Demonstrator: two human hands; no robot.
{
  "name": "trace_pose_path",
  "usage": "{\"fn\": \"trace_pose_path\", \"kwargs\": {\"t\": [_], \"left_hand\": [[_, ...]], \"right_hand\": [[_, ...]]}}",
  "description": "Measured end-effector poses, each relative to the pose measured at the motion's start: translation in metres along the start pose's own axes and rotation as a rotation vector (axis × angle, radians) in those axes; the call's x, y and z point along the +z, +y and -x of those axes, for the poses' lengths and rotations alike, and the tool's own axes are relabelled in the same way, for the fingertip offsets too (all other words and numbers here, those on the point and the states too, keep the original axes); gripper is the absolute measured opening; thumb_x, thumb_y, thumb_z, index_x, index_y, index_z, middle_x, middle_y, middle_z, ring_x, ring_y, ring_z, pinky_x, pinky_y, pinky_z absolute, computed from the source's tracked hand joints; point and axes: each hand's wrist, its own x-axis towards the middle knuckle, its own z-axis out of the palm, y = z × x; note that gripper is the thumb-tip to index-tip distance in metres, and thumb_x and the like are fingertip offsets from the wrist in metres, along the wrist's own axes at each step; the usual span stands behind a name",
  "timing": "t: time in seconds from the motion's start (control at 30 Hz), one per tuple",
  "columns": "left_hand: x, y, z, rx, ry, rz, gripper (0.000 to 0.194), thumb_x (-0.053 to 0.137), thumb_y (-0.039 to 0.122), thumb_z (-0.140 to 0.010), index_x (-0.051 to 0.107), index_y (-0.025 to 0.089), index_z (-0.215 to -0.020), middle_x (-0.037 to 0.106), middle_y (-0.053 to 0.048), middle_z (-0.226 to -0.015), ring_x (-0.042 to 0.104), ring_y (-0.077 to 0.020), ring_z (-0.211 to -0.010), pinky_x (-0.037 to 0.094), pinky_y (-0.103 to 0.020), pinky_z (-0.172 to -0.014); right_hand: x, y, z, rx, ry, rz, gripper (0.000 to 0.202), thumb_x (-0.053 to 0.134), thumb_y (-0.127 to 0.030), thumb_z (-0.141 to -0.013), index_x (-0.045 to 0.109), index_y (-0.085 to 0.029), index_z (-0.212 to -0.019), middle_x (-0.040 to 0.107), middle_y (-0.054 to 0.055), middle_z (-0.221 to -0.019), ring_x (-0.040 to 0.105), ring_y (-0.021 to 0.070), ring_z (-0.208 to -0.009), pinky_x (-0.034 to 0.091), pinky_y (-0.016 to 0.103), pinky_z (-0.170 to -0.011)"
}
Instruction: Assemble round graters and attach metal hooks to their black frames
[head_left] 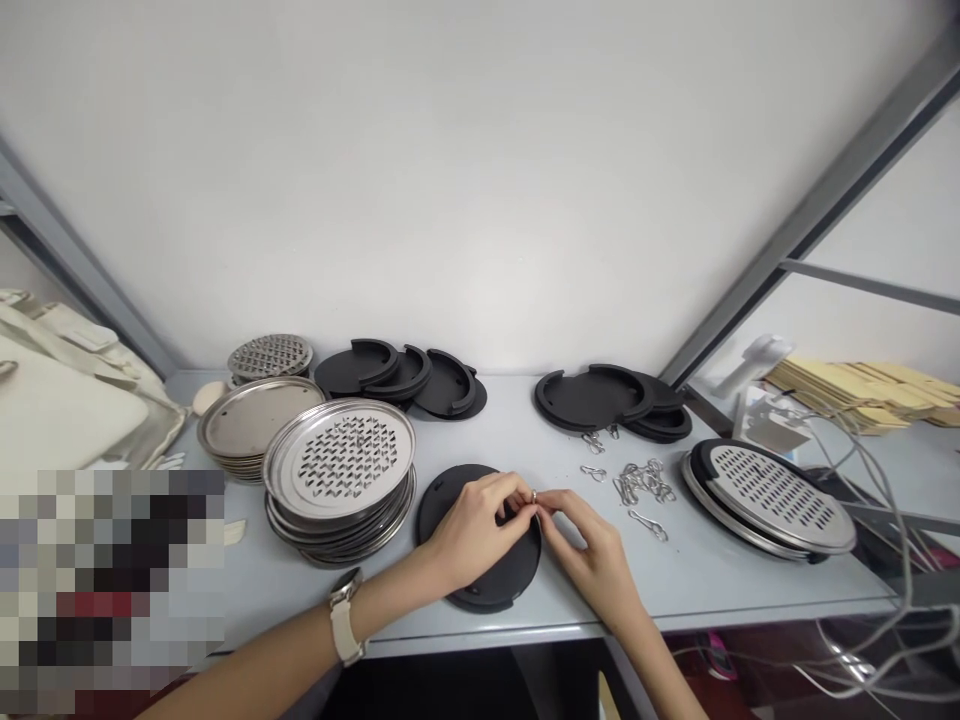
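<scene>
Both hands meet over the right side of a round black disc (469, 590) that lies flat near the front edge of the grey counter (750, 590). The left hand (480, 520), with a watch (345, 615) on its wrist, reaches across the disc, thumb and forefinger pinched together; the right hand (592, 555) pinches from the other side, its fingertips against the left's. Between them is a small metal piece (534, 496), its shape mostly hidden by the fingers. To the right of the hands lies a loose pile of wire clips (643, 482), with a few single ones near it. Left of the disc stands a stack of round metal plates (341, 470), the top one bearing raised grating holes; behind it are plain metal plates (262, 415) and patterned discs (270, 355). Black rimmed holders overlap along the wall, in a left group (356, 368) and a right group (589, 398). At far right, a slotted metal plate (780, 490) tops another stack.
</scene>
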Motion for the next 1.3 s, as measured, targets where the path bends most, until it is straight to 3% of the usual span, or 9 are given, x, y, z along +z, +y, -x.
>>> {"fn": "trace_pose_path", "kwargs": {"t": [0.27, 0.5, 0.63, 0.83, 1.03, 1.3], "left_hand": [[-0.0011, -0.0004, 0.0000, -0.041, -0.021, -0.039, 0.012, 0.051, 0.023, -0.090, 0.056, 0.020, -0.080, 0.064, 0.002, -0.073, 0.059, -0.0108, -0.065, 0.044, -0.022, -0.062], [0.0031, -0.0046, 0.0017, -0.005, -0.048, 0.011, 0.003, 0.059, 0.020, -0.084, 0.056, 0.019, -0.084, 0.062, 0.002, -0.081, 0.060, -0.0100, -0.071, 0.047, -0.019, -0.061], [0.0026, -0.0049, 0.0018, 0.032, -0.062, 0.008, 0.008, 0.063, 0.018, -0.081, 0.058, 0.019, -0.088, 0.061, 0.002, -0.084, 0.059, -0.0094, -0.072, 0.047, -0.018, -0.063], [-0.0016, -0.0041, 0.0013, 0.057, -0.031, 0.001, 0.004, 0.063, 0.019, -0.083, 0.061, 0.018, -0.086, 0.059, 0.002, -0.081, 0.055, -0.0081, -0.067, 0.044, -0.019, -0.062], [-0.0007, -0.0041, 0.0007, 0.049, -0.037, 0.036, 0.005, 0.058, 0.017, -0.084, 0.062, 0.018, -0.087, 0.064, 0.001, -0.082, 0.061, -0.0100, -0.074, 0.047, -0.019, -0.063], [0.0002, -0.0047, 0.0012, 0.040, 0.087, 0.024, 0.015, 0.056, 0.012, -0.081, 0.059, 0.020, -0.093, 0.063, 0.002, -0.081, 0.060, -0.0102, -0.071, 0.048, -0.020, -0.063]], "right_hand": [[0.0069, 0.0000, 0.0022, -0.093, -0.026, 0.060, 0.012, 0.048, -0.025, -0.093, 0.059, -0.024, -0.096, 0.061, 0.007, -0.090, 0.060, 0.0209, -0.085, 0.049, 0.032, -0.077], [0.0051, -0.0007, 0.0028, -0.064, 0.042, 0.153, 0.009, 0.047, -0.025, -0.093, 0.056, -0.023, -0.091, 0.058, 0.005, -0.085, 0.058, 0.0197, -0.081, 0.047, 0.031, -0.073], [0.0047, 0.0007, 0.0034, -0.080, 0.058, 0.149, 0.007, 0.049, -0.026, -0.092, 0.055, -0.023, -0.093, 0.059, 0.005, -0.085, 0.058, 0.0200, -0.081, 0.047, 0.031, -0.073], [0.0073, -0.0022, 0.0041, -0.143, 0.090, 0.169, 0.009, 0.047, -0.024, -0.093, 0.055, -0.023, -0.096, 0.059, 0.005, -0.085, 0.058, 0.0200, -0.081, 0.047, 0.032, -0.074], [0.0081, -0.0028, 0.0063, -0.195, 0.114, 0.229, 0.008, 0.046, -0.020, -0.093, 0.054, -0.023, -0.093, 0.058, 0.005, -0.083, 0.057, 0.0187, -0.079, 0.046, 0.031, -0.073], [0.0091, 0.0002, 0.0044, -0.232, 0.078, 0.203, 0.010, 0.049, -0.013, -0.093, 0.052, -0.022, -0.097, 0.057, 0.005, -0.089, 0.056, 0.0180, -0.084, 0.047, 0.031, -0.075]]}}
